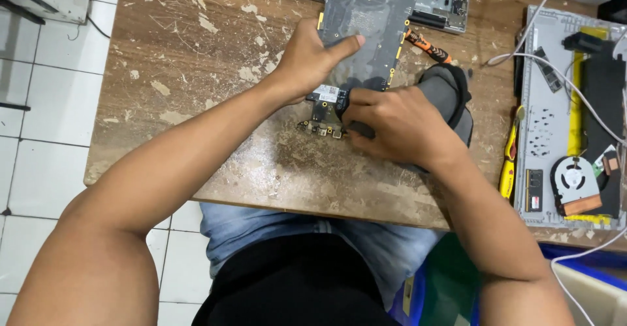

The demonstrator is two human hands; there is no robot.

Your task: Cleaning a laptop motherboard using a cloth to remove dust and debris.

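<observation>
Our right hand (pixel 398 127), at 6 o'clock of circuit board (pixel 362 35), pinches grey cloth (pixel 447 94) against board's lower edge. Our left hand (pixel 313 58) clamps board at 9 o'clock, thumb on top. 1 risk we judge: cloth snagging small connectors, board slipping on worn wooden table (pixel 196 51). Orange screwdriver (pixel 428 46) at 3 o'clock.

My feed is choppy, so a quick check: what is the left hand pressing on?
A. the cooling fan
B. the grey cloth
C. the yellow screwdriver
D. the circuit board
D: the left hand lies on the circuit board, thumb across it, while the right hand works the grey cloth at the board's lower end.
</observation>
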